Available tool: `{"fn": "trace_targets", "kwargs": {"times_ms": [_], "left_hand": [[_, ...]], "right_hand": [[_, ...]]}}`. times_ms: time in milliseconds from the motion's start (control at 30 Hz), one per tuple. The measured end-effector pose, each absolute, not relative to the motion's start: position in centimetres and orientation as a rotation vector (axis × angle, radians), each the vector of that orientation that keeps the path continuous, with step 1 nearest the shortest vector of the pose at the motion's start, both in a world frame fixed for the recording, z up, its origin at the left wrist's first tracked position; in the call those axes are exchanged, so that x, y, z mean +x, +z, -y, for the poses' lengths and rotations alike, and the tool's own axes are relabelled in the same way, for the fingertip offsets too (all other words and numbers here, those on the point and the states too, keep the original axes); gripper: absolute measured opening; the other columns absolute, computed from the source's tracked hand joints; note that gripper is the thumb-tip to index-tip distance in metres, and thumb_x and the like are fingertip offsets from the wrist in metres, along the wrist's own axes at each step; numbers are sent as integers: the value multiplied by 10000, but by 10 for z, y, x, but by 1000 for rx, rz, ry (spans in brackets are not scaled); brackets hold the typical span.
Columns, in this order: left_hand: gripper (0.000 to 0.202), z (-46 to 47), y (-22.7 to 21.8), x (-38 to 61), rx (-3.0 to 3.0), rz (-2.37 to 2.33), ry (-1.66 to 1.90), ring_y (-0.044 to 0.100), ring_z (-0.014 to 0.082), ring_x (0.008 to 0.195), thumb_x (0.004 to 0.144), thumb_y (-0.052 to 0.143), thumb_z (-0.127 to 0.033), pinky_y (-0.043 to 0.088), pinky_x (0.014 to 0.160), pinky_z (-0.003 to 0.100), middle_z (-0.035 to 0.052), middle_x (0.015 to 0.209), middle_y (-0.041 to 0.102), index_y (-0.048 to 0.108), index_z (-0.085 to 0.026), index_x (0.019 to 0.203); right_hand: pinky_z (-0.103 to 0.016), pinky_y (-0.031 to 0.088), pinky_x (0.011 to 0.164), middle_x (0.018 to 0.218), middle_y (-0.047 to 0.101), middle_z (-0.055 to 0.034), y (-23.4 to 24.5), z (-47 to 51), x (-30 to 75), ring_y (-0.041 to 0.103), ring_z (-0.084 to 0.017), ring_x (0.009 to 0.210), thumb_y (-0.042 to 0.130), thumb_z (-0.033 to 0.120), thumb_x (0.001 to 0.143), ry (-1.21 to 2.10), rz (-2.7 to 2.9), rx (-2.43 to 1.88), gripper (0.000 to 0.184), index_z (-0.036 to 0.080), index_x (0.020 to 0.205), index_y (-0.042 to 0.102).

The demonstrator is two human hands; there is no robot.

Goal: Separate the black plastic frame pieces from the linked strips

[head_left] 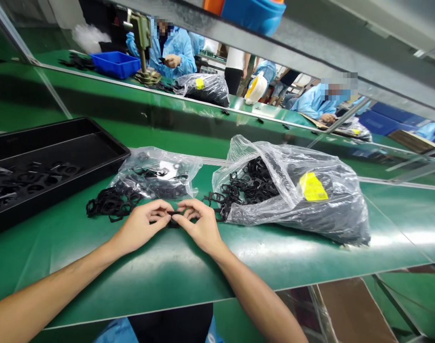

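My left hand [143,225] and my right hand [199,224] meet over the green table [160,271], fingers pinched together on one small black plastic part [172,217] held between them. Just beyond the left hand lies a loose pile of black plastic ring parts [110,204] spilling from a small clear bag [156,174]. To the right of my right hand a large clear bag [292,190] with a yellow label holds many more black parts, some poking out of its mouth.
A black tray [60,157] with several black parts sits at the left. Across the green conveyor [149,114], people in blue coats work beside a blue bin [116,63], a press tool [143,47] and another bag [206,88].
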State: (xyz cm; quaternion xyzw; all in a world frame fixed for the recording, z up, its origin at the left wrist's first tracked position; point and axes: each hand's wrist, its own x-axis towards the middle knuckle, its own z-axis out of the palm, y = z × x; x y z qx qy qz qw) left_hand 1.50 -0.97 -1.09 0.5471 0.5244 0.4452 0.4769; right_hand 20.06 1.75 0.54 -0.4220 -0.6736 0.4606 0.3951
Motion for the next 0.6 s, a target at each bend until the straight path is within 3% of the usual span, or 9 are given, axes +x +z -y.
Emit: {"fn": "trace_targets", "kwargs": {"times_ms": [67,167,367,600], "left_hand": [[303,7,-9,15,1192,-1281,1166,694,160,756,737,762,-427,612,748,270,29,830,704,671,-172,874],[346,5,-5,15,1072,-1244,1183,691,155,728,688,801,-432,615,756,282,6,780,676,637,-172,848],[290,9,-7,16,1229,-1237,1157,688,157,799,714,791,-398,597,757,252,23,845,704,695,-178,876],[319,7,-10,14,1162,-1268,1251,697,171,765,685,836,-435,599,747,264,39,810,731,730,-167,821]], "right_hand": [[-263,565,701,971,724,-53,6,-17,201,655,-140,749,822,357,766,1148,1717,-1034,322,207,1044,759],[-263,562,698,906,716,-49,6,-17,202,662,-154,765,782,326,814,1153,1771,-992,183,203,950,778],[-265,531,687,796,672,-38,6,-17,202,632,-154,733,647,247,906,1031,1865,-1003,132,182,857,751],[-248,528,657,804,668,-32,5,-18,200,624,-138,693,720,273,857,1101,1802,-964,104,176,873,752]]}}
